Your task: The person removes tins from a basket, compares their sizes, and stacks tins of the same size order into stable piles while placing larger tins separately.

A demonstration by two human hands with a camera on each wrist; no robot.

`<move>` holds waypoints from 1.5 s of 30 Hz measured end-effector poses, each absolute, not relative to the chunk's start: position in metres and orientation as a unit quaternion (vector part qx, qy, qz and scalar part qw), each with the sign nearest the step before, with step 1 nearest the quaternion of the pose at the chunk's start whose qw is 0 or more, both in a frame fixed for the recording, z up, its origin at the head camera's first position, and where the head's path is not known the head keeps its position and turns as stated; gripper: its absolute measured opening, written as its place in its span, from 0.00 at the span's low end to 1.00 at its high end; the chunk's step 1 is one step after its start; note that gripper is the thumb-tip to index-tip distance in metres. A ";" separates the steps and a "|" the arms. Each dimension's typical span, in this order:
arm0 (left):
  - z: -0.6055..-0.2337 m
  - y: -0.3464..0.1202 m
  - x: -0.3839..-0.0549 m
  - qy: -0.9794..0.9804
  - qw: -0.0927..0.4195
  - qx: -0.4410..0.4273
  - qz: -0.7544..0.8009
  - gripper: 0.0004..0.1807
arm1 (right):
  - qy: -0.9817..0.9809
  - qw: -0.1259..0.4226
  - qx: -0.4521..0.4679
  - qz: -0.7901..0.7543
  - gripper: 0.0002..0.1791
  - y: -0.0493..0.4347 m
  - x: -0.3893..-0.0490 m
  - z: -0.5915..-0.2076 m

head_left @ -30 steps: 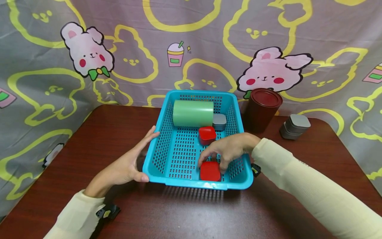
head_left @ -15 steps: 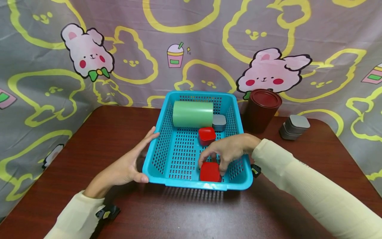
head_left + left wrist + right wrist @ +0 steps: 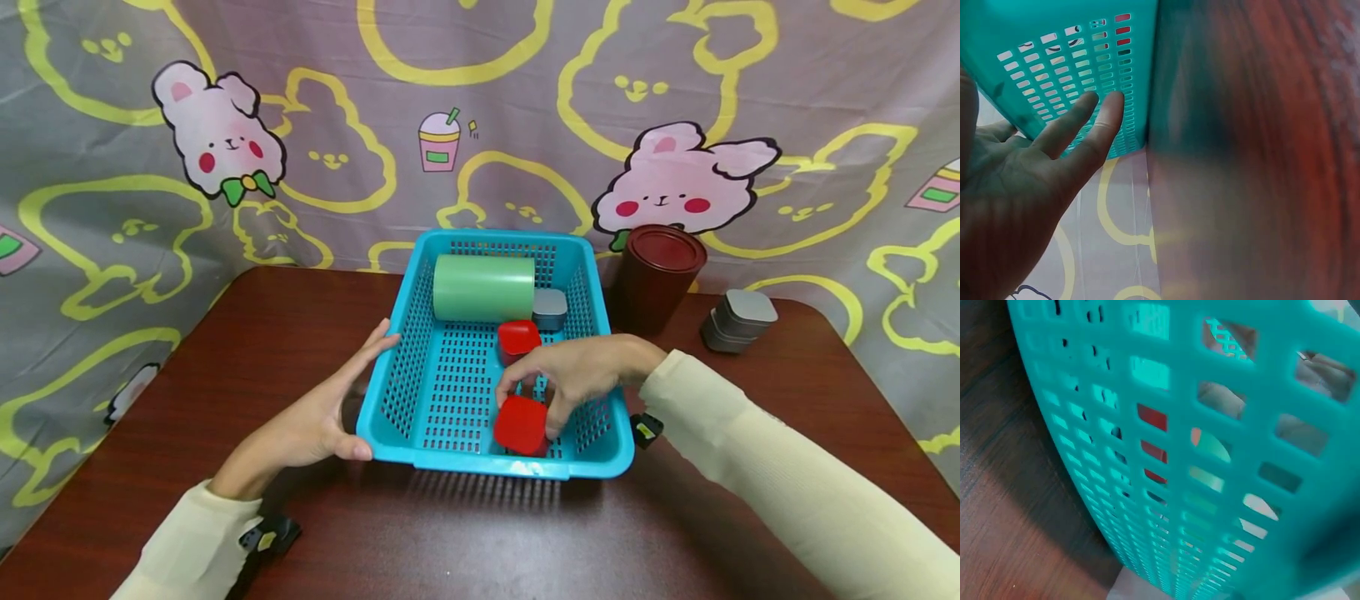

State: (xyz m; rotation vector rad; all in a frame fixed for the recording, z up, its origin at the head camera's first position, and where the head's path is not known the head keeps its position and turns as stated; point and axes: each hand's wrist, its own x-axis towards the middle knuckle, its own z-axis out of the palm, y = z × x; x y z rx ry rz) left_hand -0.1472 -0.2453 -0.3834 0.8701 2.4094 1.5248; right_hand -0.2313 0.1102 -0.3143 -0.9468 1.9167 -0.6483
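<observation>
In the head view my right hand reaches over the right rim into a blue perforated plastic basket. Thumb and fingers pinch a small red square box with rounded corners, which tilts near the front wall. My left hand lies along the basket's left side, its thumb at the front corner and fingers spread, fairly straight, against the wall; the left wrist view shows these fingertips at the holes. A second red box, a green cylinder and a grey box sit inside the basket. The right wrist view shows mainly the basket wall.
Behind the basket's right side stands a dark red lidded canister. Two grey boxes, one on the other, are farther right on the brown table. A patterned curtain hangs right behind the table.
My right hand has shifted the red box slightly left and tilted it, and it sits a little higher in view. The left hand and the basket stay where they were.
</observation>
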 end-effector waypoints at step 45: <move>-0.385 -0.245 -0.147 0.806 0.080 0.288 0.511 0.67 | 0.865 0.134 -0.273 -0.400 0.31 0.274 -0.210 -0.284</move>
